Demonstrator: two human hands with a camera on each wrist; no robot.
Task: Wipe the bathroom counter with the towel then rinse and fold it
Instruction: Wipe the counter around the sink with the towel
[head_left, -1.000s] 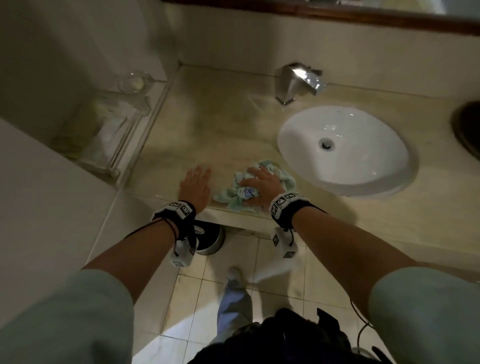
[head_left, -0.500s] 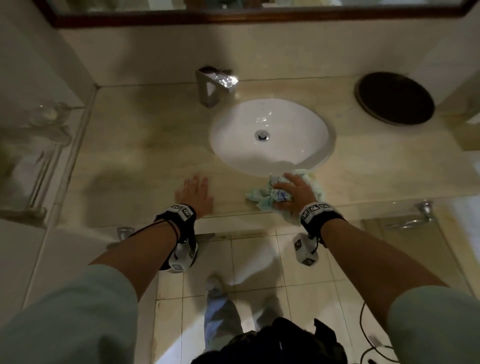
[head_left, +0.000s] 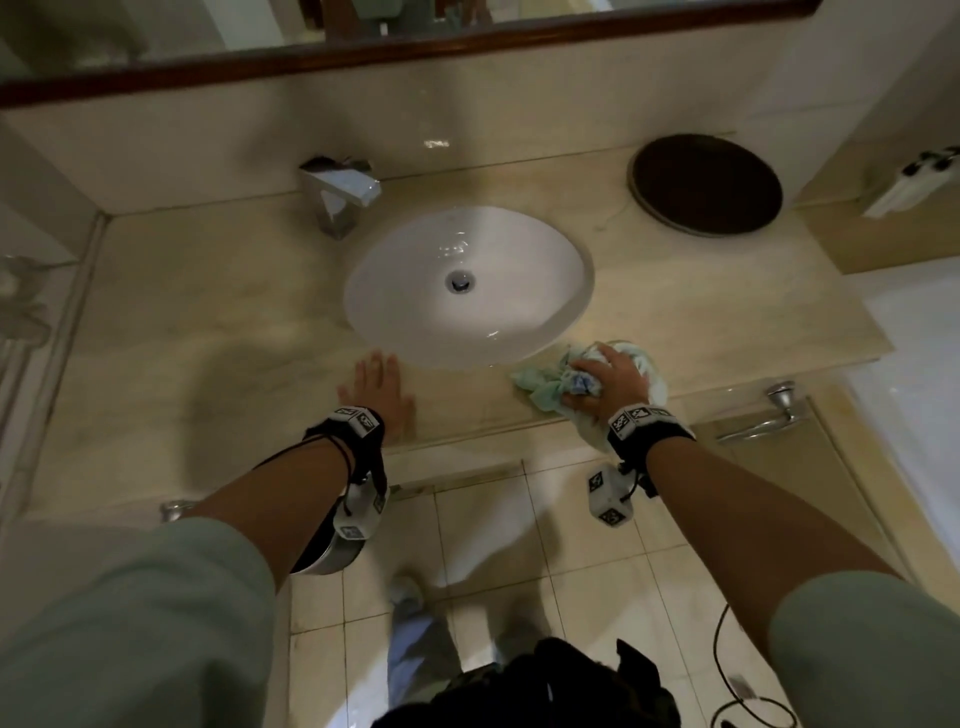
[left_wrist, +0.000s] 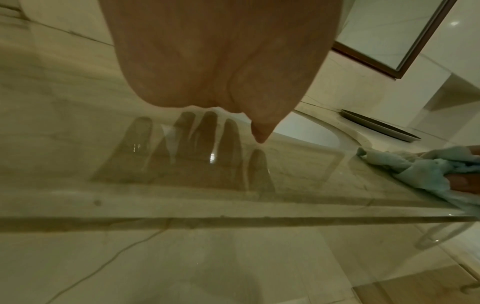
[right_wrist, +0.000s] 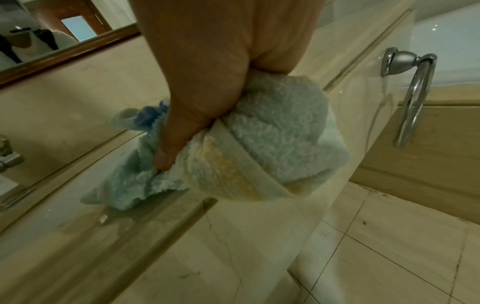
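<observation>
Towel (head_left: 545, 387): pale green-blue terry, bunched into a wad, not spread. We find it at the front edge of the bench (head_left: 208, 338), just right of the sink (head_left: 467, 286) and close to its near rim. Part of the wad hangs past the front edge; the right wrist view shows a banded hem with a yellowish stain (right_wrist: 226, 164) on that overhanging part.

Right hand (head_left: 608, 379): on top of the towel, fingers curled into the cloth, thumb (right_wrist: 166, 152) dug into a fold. Grip closed on the towel, pressing it to the stone.

Left hand (head_left: 376, 389): flat on the bench near the front edge, fingers straight and spread, holding nothing. It sits left of the towel, below the sink's near rim; it looks like a brace to us.

Key relation: the towel lies directly under the right grip, its loose tail trailing left toward the sink. Unwiped bench appears to run rightward and back, toward the dark round tray (head_left: 704, 184) at the back right. The right hand is plainly the nearer one for that stretch.

Hard to make out: the right fingertips are buried in cloth; the left fingers show in the left wrist view only as a reflection. We cannot tell which areas of the stone are wet or dry. Faucet (head_left: 340, 192) stands behind the sink, no water seen running.
</observation>
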